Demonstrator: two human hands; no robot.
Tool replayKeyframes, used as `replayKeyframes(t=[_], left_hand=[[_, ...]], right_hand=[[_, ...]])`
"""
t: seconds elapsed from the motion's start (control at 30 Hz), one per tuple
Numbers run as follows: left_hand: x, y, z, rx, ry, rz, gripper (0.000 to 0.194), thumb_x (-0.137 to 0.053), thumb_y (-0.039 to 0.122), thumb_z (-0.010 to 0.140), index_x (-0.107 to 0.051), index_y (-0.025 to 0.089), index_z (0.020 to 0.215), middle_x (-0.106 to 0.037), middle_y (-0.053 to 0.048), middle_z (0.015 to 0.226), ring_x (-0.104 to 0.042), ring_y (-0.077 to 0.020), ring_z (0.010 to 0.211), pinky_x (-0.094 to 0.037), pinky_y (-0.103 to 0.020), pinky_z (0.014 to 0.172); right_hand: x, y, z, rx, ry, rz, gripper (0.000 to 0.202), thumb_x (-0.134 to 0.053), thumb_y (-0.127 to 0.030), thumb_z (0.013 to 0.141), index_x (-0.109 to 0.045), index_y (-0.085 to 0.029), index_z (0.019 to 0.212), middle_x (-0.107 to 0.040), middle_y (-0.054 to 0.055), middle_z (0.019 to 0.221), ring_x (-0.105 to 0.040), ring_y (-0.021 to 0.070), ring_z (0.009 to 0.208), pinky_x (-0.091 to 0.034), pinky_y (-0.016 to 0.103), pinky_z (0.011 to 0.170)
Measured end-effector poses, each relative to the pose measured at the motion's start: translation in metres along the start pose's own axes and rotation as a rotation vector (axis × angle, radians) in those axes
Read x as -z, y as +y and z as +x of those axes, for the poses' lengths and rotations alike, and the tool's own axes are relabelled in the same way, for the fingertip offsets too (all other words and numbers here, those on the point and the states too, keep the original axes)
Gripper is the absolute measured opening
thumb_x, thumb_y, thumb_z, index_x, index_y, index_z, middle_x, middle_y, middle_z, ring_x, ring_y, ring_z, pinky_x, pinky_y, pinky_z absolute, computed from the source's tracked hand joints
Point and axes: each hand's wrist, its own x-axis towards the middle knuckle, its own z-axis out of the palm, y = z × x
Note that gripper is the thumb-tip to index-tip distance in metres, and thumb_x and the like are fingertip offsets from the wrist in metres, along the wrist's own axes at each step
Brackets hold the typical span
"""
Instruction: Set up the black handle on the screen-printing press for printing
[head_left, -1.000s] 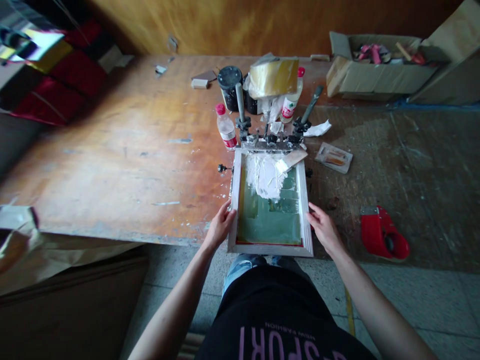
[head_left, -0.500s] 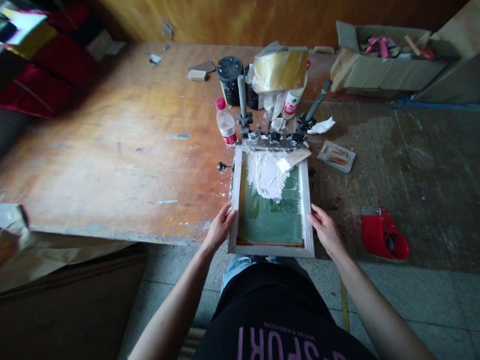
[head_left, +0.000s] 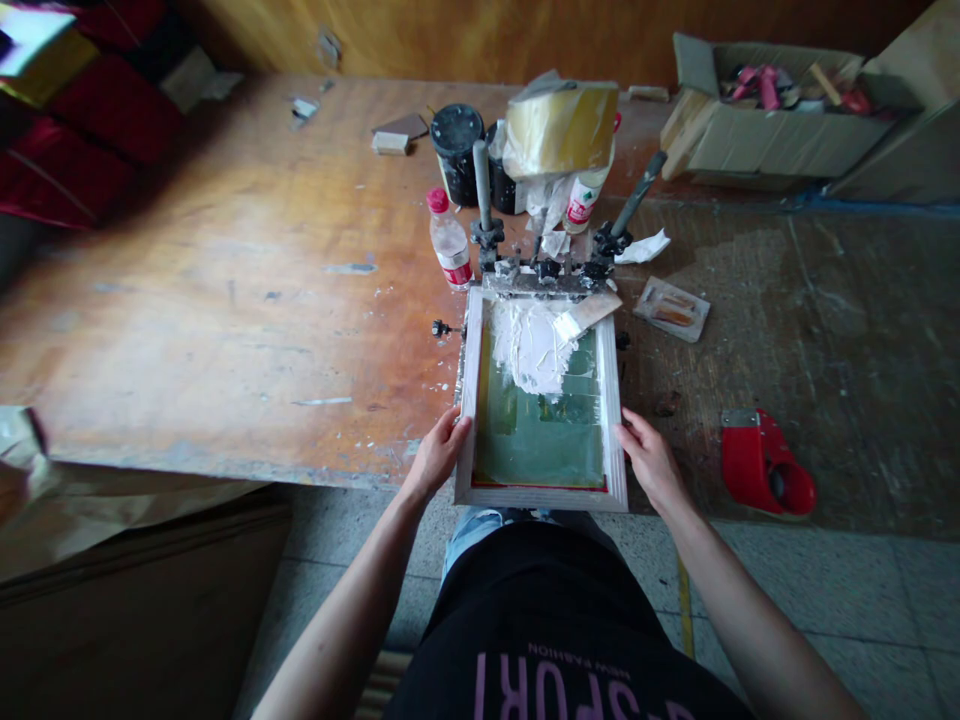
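A pale screen frame (head_left: 540, 497) with green mesh lies at the front edge of the wooden table. White paste (head_left: 534, 350) is spread over the upper mesh, and a flat scraper (head_left: 589, 318) rests across the upper right corner. My left hand (head_left: 437, 452) grips the frame's left side, thumb on top. On the right side, my right hand (head_left: 651, 455) holds the frame at about the same height. Behind the frame, a metal clamp bar (head_left: 551, 284) with upright rods meets its far edge.
Left of the clamp stands a bottle with a red cap (head_left: 451, 245); black tubs (head_left: 457, 150) are behind it. A red tape dispenser (head_left: 765, 465) lies at the right, near a small plastic tray (head_left: 673, 309). An open cardboard box (head_left: 787, 145) sits at the back right.
The camera view has shifted slightly. Both hands remain on the frame's sides, with no clear movement of the frame or the scraper.
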Motion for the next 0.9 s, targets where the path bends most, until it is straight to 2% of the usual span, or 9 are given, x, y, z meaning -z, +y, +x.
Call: replayKeyframes(t=[0.3, 0.63, 0.7, 0.77, 0.87, 0.9], left_hand=[[-0.001, 0.003, -0.001, 0.026, 0.008, 0.031, 0.047, -0.052, 0.051, 0.082, -0.062, 0.022, 0.119, -0.071, -0.002, 0.083, -0.064, -0.0205, 0.079, -0.049, -0.028, 0.069], [-0.003, 0.0, -0.002, -0.037, -0.065, -0.024, 0.048, -0.048, 0.055, 0.085, -0.065, 0.018, 0.109, -0.07, -0.004, 0.088, -0.062, -0.0203, 0.083, -0.048, -0.026, 0.068], [-0.002, 0.003, -0.005, -0.029, -0.08, -0.069, 0.05, -0.05, 0.056, 0.084, -0.064, 0.018, 0.114, -0.069, -0.003, 0.086, -0.062, -0.0191, 0.079, -0.047, -0.025, 0.066], [0.001, 0.01, -0.01, 0.001, -0.088, -0.145, 0.058, -0.053, 0.055, 0.083, -0.056, 0.018, 0.128, -0.069, -0.002, 0.083, -0.062, -0.0175, 0.074, -0.047, -0.024, 0.064], [0.012, 0.031, -0.024, 0.041, -0.091, -0.26, 0.076, -0.06, 0.053, 0.08, -0.036, 0.022, 0.146, -0.07, -0.001, 0.081, -0.061, -0.015, 0.066, -0.047, -0.024, 0.06], [0.017, 0.041, -0.029, 0.033, -0.092, -0.287, 0.078, -0.061, 0.052, 0.08, -0.034, 0.024, 0.147, -0.07, -0.001, 0.082, -0.061, -0.0145, 0.065, -0.047, -0.024, 0.06]], right_hand=[[-0.002, 0.013, 0.001, 0.014, 0.042, -0.023, 0.061, -0.059, -0.057, 0.079, -0.059, -0.018, 0.127, -0.062, 0.013, 0.129, -0.061, 0.0318, 0.113, -0.048, 0.048, 0.096], [-0.002, 0.001, -0.002, 0.007, 0.025, 0.053, 0.057, -0.063, -0.055, 0.077, -0.063, -0.018, 0.121, -0.067, 0.011, 0.121, -0.065, 0.0282, 0.104, -0.05, 0.043, 0.092], [0.0, -0.003, -0.003, -0.004, 0.021, 0.076, 0.057, -0.065, -0.055, 0.076, -0.064, -0.018, 0.119, -0.069, 0.011, 0.117, -0.066, 0.0273, 0.099, -0.052, 0.041, 0.088], [0.003, -0.011, -0.006, -0.034, 0.01, 0.113, 0.057, -0.067, -0.055, 0.074, -0.064, -0.018, 0.118, -0.072, 0.01, 0.109, -0.067, 0.0265, 0.093, -0.054, 0.039, 0.081], [0.013, -0.037, -0.017, -0.076, -0.029, 0.209, 0.062, -0.071, -0.049, 0.074, -0.058, -0.021, 0.127, -0.075, 0.007, 0.093, -0.068, 0.0229, 0.081, -0.055, 0.034, 0.07], [0.018, -0.049, -0.022, -0.073, -0.042, 0.246, 0.064, -0.071, -0.046, 0.075, -0.054, -0.023, 0.132, -0.074, 0.004, 0.087, -0.068, 0.0209, 0.075, -0.055, 0.032, 0.067]])
